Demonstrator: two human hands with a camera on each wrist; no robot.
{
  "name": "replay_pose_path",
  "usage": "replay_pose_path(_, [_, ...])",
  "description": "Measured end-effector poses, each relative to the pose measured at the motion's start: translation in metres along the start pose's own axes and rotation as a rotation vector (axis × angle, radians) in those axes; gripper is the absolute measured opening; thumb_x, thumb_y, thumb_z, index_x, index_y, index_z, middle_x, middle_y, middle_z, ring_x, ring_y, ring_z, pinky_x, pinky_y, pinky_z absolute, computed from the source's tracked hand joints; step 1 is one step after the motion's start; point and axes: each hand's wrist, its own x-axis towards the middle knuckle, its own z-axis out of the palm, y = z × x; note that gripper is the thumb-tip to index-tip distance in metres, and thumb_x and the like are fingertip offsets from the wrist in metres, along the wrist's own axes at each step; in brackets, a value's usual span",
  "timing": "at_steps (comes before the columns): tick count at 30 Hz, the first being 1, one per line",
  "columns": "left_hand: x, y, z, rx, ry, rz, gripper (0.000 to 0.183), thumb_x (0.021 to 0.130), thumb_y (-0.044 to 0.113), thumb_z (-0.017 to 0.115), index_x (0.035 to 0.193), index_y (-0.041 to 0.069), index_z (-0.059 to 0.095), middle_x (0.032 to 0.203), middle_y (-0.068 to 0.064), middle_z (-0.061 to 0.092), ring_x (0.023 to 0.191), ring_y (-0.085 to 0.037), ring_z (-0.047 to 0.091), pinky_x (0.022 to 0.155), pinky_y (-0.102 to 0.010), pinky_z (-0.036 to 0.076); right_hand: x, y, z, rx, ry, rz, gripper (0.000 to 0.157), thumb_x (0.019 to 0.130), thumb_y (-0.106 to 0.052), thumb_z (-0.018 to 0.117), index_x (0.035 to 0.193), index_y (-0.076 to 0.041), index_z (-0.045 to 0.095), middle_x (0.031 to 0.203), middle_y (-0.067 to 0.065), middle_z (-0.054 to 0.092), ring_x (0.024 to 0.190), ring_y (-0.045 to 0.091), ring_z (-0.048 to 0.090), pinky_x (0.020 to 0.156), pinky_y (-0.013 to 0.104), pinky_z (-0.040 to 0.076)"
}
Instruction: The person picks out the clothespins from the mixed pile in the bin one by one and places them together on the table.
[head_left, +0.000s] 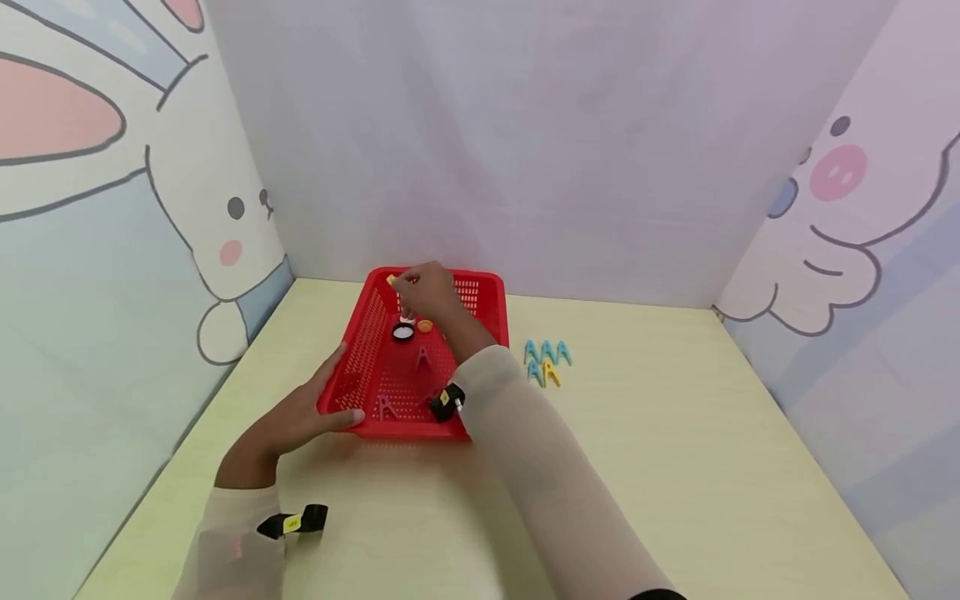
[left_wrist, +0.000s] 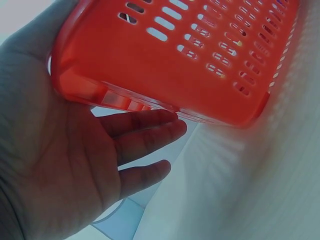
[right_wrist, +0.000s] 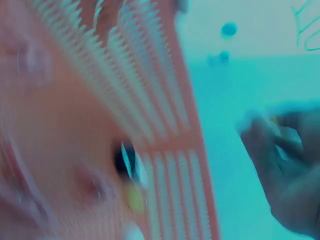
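A red plastic basket with slotted walls stands on the table. My left hand holds its near left corner, thumb over the near rim; in the left wrist view, several fingers extend along the outside wall. Above the basket's far left part, my right hand pinches a small yellow piece, its kind unclear. Inside lie red clothespins, a black-rimmed round lid, a yellow-orange round cap and a white piece. The right wrist view is blurred.
Right of the basket, several blue clothespins and one yellow clothespin lie in two rows on the pale table. Cloth walls with cartoon animals enclose the table at the back and both sides.
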Motion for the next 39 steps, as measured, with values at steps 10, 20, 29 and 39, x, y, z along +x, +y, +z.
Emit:
replay_pose_path(10, [0.005, 0.003, 0.0, 0.003, -0.002, -0.001, 0.131, 0.086, 0.042, 0.088, 0.177, 0.028, -0.006, 0.162, -0.024, 0.042, 0.143, -0.046, 0.046, 0.089, -0.046, 0.068, -0.003, -0.009, -0.029, 0.248, 0.112, 0.204, 0.026, 0.109, -0.033, 0.067, 0.12, -0.012, 0.078, 0.083, 0.005, 0.073, 0.066, 0.014, 0.067, 0.064, 0.023, 0.057])
replay_pose_path(20, [0.008, 0.002, 0.002, -0.021, -0.008, 0.023, 0.129, 0.088, 0.039, 0.087, 0.177, 0.029, -0.005, 0.162, -0.023, 0.042, 0.144, -0.045, 0.047, 0.089, -0.045, 0.068, -0.02, 0.005, -0.06, 0.202, 0.144, 0.088, 0.029, 0.108, -0.032, 0.071, 0.12, -0.008, 0.082, 0.088, 0.009, 0.074, 0.063, 0.015, 0.066, 0.063, 0.023, 0.057])
replay_pose_path(29, [0.007, 0.0, 0.001, -0.02, -0.008, 0.016, 0.13, 0.087, 0.041, 0.087, 0.177, 0.029, -0.006, 0.16, -0.023, 0.043, 0.143, -0.045, 0.047, 0.088, -0.044, 0.068, -0.046, 0.028, -0.103, 0.135, 0.209, -0.042, 0.029, 0.108, -0.03, 0.07, 0.117, -0.005, 0.083, 0.081, 0.011, 0.071, 0.061, 0.015, 0.063, 0.059, 0.027, 0.056])
replay_pose_path(39, [0.01, 0.001, 0.0, -0.018, -0.015, 0.029, 0.128, 0.087, 0.041, 0.087, 0.177, 0.031, -0.004, 0.159, -0.021, 0.044, 0.143, -0.044, 0.047, 0.089, -0.044, 0.068, -0.081, 0.069, -0.136, -0.115, 0.322, -0.073, 0.034, 0.11, -0.034, 0.067, 0.128, -0.008, 0.079, 0.085, 0.015, 0.073, 0.063, 0.02, 0.065, 0.062, 0.034, 0.059])
